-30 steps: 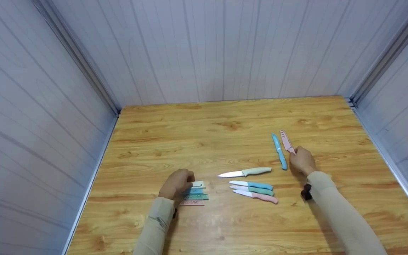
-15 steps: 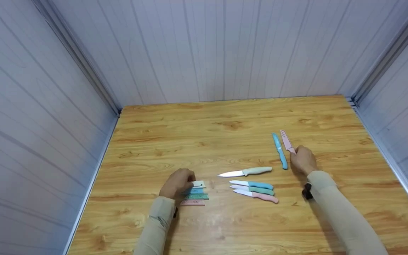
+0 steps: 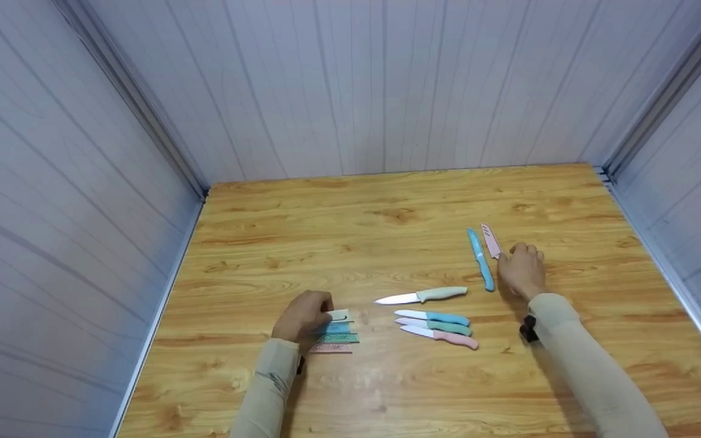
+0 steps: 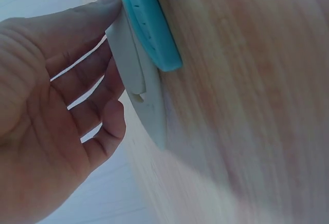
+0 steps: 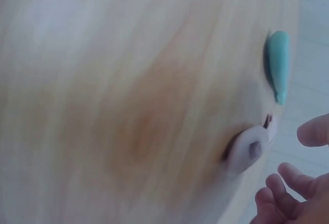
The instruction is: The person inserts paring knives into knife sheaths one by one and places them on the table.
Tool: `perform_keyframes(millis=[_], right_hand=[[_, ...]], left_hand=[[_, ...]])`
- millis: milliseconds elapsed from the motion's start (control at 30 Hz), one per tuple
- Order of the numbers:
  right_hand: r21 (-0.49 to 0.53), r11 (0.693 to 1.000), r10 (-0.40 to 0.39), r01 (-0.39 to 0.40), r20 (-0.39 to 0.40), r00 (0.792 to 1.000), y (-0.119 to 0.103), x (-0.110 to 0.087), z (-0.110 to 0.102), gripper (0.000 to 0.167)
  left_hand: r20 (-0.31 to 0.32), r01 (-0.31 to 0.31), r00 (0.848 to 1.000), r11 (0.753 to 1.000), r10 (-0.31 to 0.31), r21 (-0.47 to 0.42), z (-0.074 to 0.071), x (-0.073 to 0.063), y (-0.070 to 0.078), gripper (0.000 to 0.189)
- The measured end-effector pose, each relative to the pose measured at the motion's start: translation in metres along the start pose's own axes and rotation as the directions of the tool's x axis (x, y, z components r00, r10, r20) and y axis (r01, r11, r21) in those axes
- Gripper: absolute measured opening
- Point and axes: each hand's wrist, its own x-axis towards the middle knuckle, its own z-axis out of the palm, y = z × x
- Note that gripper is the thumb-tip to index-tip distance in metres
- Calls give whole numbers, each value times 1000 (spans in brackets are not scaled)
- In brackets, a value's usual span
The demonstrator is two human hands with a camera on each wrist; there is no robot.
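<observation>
Moved since moment before: right hand [image 3: 522, 272], now opened, nothing held. Nearer: white sheath [image 4: 126, 54] pinched by left hand [image 3: 303, 316], best kept parallel beside blue sheath [image 4: 153, 31]. Farther: pink sheathed knife [image 3: 490, 240] on counter [image 3: 387, 383], not to be brushed.

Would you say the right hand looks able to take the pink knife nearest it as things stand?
Probably yes: the right hand looks empty and open beside the pink knife, whose handle shows uncovered in the right wrist view.
</observation>
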Motion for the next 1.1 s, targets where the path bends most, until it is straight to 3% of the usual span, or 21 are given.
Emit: perform_keyframes(millis=[333, 533, 633, 800, 1000, 1100], right_hand=[[-53, 991, -131, 126, -113, 985, -20, -1, 4, 34], [-37, 964, -266, 265, -21, 964, -42, -8, 9, 25], [-42, 933, -356, 358, 43, 934, -51, -12, 13, 20], [-76, 885, -443, 460, 169, 880, -63, -18, 21, 19], [-94, 811, -524, 577, 323, 788, -73, -24, 29, 25], [-93, 784, -550, 614, 356, 755, -75, -26, 33, 29]], left_hand=[[-19, 6, 1000, 1000, -7, -3, -2, -1, 0, 7], [-48, 13, 999, 1000, -14, -21, -8, -1, 2, 3], [-56, 1, 998, 999, -4, -45, -10, -1, 3, 3], [-55, 33, 998, 993, -40, -115, -14, 0, 9, 4], [-45, 35, 998, 990, -41, -139, -18, 3, 16, 5], [-42, 30, 998, 989, -36, -147, -19, 4, 17, 6]])
